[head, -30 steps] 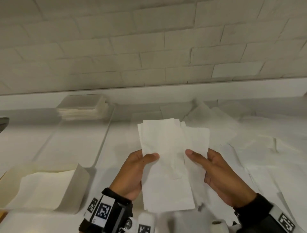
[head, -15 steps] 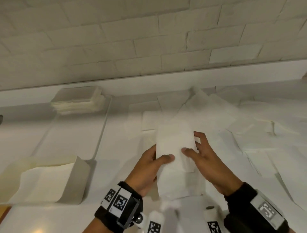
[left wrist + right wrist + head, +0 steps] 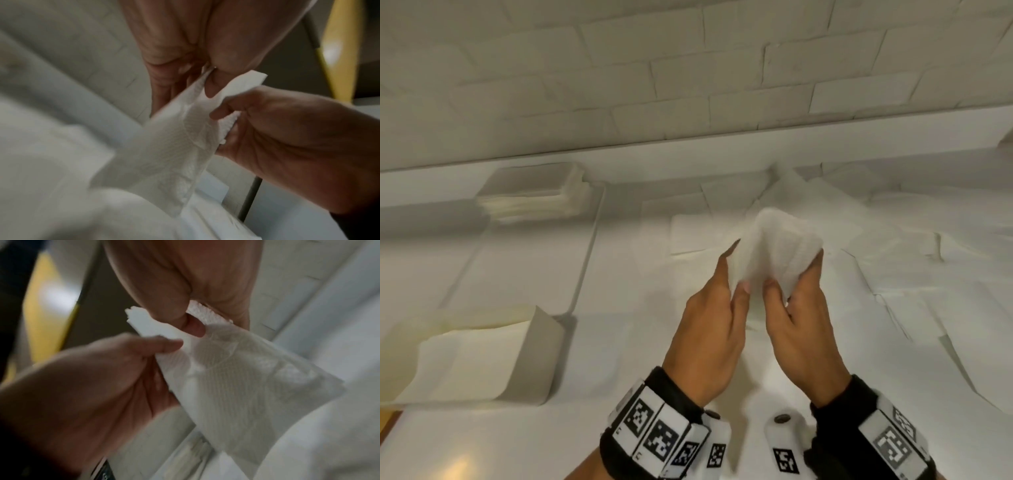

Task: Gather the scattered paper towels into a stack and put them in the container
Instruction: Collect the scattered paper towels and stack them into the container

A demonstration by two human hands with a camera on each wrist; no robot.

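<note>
My left hand and right hand hold a small bunch of white paper towels above the middle of the white counter, thumbs close together on its near edge. In the left wrist view my left thumb pinches the towels at the top while the right hand grips them from the right. In the right wrist view the towels hang from both hands. Several loose towels lie spread over the right of the counter. A cream open container with paper in it sits at the near left.
A neat stack of towels rests at the back left on a clear tray. A white brick wall with a ledge runs along the back. The counter's front edge shows at the lower left.
The towels were held flat and wide, facing me. My hands have since drawn together and moved forward, and the bunch is now narrower and tipped away.
</note>
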